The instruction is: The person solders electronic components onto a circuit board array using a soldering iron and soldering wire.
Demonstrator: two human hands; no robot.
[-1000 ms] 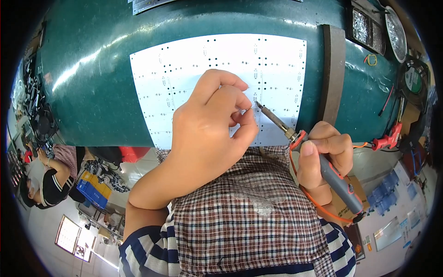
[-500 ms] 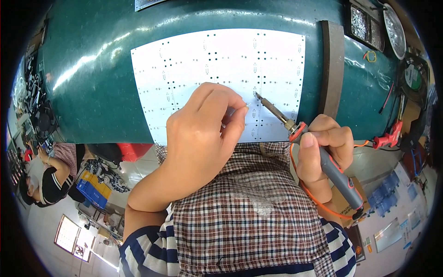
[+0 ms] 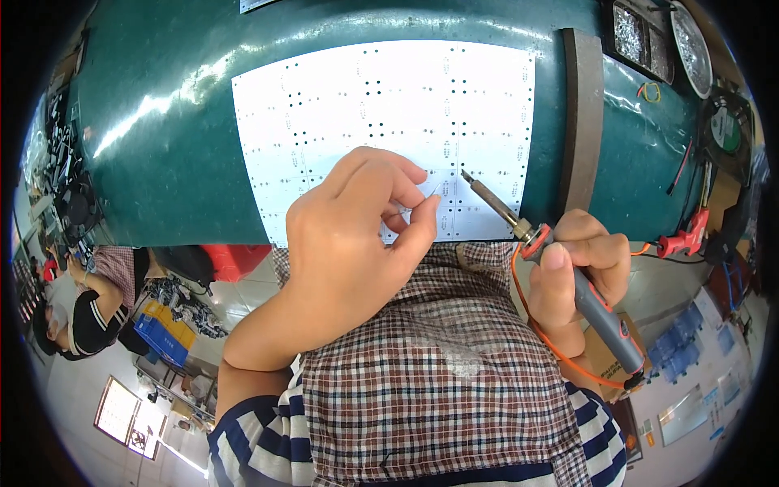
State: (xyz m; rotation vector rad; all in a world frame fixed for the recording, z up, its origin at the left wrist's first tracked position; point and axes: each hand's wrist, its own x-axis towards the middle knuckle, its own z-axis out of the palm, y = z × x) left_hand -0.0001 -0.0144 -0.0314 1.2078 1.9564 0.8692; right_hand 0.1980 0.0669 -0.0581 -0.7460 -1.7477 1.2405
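The white circuit board [image 3: 381, 122] lies flat on the green desk [image 3: 162, 122], filling the upper middle of the frame, rows of small dark holes all over it. The left hand [image 3: 349, 243] sits at the centre of the picture, over the board's lower edge, its grip pressed together on a thin bit of solder wire [image 3: 432, 191], thumb and forefinger pinching it so the end pokes out to the right. The right hand [image 3: 580, 272], at the right of the frame below the board, has its grip wrapped tight around the grey and orange handle of a soldering iron [image 3: 568, 272]. The iron slants up and left, and its dark tip sits over the board just beside the wire's end; can't tell if the two actually touch. An orange cord loops down from the handle by the wrist.

A long grey bar [image 3: 583, 122] lies on the desk just right of the board. A red clip [image 3: 686, 239] with wires sits at the right edge, and metal trays of small parts [image 3: 649, 36] are in the upper right corner. Another person [image 3: 73, 300] sits at lower left, by a blue crate [image 3: 166, 333].
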